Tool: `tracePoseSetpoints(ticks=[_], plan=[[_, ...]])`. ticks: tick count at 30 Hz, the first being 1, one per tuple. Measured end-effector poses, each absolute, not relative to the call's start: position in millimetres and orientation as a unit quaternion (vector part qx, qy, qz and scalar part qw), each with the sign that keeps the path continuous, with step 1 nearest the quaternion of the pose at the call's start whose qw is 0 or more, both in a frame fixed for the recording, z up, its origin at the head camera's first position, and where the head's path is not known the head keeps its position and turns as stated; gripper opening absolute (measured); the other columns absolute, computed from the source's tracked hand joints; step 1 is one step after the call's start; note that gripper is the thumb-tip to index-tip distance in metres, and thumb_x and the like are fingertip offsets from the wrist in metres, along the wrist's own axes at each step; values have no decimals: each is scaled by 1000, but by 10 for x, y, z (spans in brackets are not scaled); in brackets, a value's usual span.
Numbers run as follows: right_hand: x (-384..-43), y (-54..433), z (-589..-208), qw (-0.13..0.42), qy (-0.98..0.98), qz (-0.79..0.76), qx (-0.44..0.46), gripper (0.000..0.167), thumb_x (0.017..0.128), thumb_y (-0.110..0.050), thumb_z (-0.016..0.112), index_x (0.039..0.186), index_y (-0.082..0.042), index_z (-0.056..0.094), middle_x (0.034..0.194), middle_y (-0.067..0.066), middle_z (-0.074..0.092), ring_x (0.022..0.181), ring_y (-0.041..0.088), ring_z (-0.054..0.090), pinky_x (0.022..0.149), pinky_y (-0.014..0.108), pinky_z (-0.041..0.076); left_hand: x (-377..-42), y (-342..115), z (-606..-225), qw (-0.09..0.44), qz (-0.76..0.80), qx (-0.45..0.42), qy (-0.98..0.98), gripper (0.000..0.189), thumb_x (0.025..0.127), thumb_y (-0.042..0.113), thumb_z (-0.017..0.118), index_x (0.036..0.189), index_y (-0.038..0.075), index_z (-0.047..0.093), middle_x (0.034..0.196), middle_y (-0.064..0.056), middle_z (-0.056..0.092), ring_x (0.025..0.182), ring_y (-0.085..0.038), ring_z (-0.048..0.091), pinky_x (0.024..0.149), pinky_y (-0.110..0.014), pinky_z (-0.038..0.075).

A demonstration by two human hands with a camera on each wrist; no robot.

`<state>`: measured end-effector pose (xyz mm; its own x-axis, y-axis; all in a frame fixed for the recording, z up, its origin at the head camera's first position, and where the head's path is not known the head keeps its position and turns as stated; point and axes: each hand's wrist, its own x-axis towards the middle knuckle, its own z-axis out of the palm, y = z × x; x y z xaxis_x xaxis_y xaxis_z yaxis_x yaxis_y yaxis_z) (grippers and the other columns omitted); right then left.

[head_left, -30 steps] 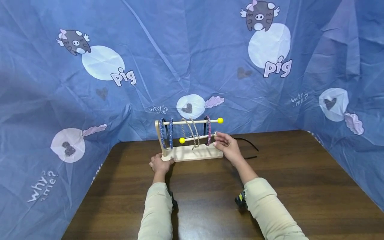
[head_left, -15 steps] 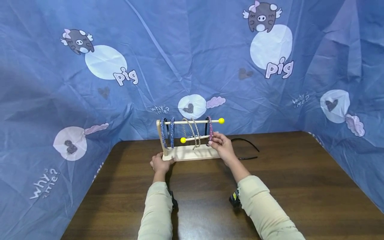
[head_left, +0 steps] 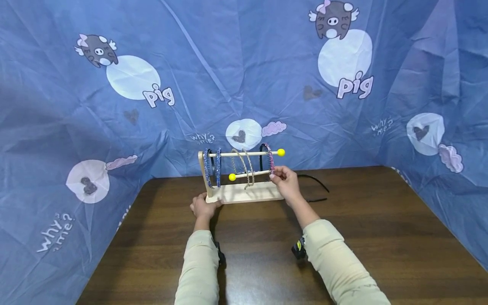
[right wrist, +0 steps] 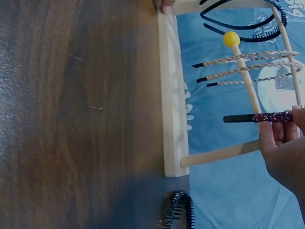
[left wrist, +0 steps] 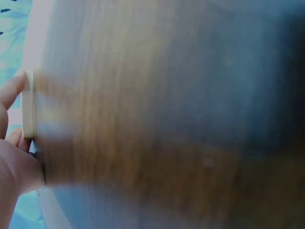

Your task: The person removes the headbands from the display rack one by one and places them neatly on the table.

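Observation:
A wooden headband stand (head_left: pixel 236 195) with two yellow-tipped rods stands towards the back of the table. My left hand (head_left: pixel 203 206) holds the left end of its base; in the left wrist view, fingers (left wrist: pixel 14 88) lie against the wooden edge. Near the right ends of the rods, my right hand (head_left: pixel 287 185) pinches a pink glittery headband (head_left: pixel 270 156), which hangs over the upper rod with its front side slanted to the right. Blue glittery headbands (head_left: pixel 218 165) hang at the left, and braided headbands (right wrist: pixel 252 62) hang in the middle.
A black headband (head_left: pixel 319 182) lies on the brown wooden table (head_left: pixel 259 250), behind and to the right of the stand. A blue printed cloth (head_left: pixel 213 76) hangs behind the table and along its sides.
My right hand has come left from beside the lower rod's end and taken hold of the pink headband. The headband's front side has since shifted slightly right. My left hand stays on the base.

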<state>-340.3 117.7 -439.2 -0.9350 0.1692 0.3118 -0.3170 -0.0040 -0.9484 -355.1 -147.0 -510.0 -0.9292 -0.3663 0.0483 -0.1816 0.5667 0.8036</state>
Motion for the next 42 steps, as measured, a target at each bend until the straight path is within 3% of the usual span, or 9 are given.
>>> tracePoseSetpoints(ticks=[16,22,27,38,42], plan=[[-3361,1288,-4206,208,-647,732,53,20,82,11,59,101,15,57,88,22,61,72,10,57,66,19,48,-3564,-1477,-5113,104,-447,160,-874,72,64,23,83,123,-4,54,122,-24,43,114,-40,30,94,-45,28],[-3356,1332,-4203,203,-637,741,55,20,82,13,58,101,16,57,84,16,61,74,18,62,66,19,49,-3584,-1481,-5137,99,-441,160,-878,75,62,25,83,124,-4,53,123,-24,44,114,-40,31,94,-45,29],[-3348,1329,-4197,201,-632,746,58,21,81,13,58,102,17,56,82,10,61,72,8,59,67,19,49,-3603,-1488,-5147,111,-436,156,-879,74,61,23,83,122,-4,55,120,-23,46,112,-40,32,94,-44,28],[-3273,1358,-4177,195,-629,750,66,23,82,13,57,105,17,56,97,34,56,78,17,60,74,30,51,-3585,-1482,-5128,109,-439,156,-878,72,61,22,83,123,-4,55,120,-23,45,113,-40,31,93,-44,29],[-3242,1371,-4117,198,-629,749,71,22,82,13,58,104,17,55,88,19,61,77,17,60,76,35,51,-3570,-1487,-5111,109,-440,156,-878,72,62,22,83,123,-4,54,120,-24,45,113,-41,31,94,-44,29]])
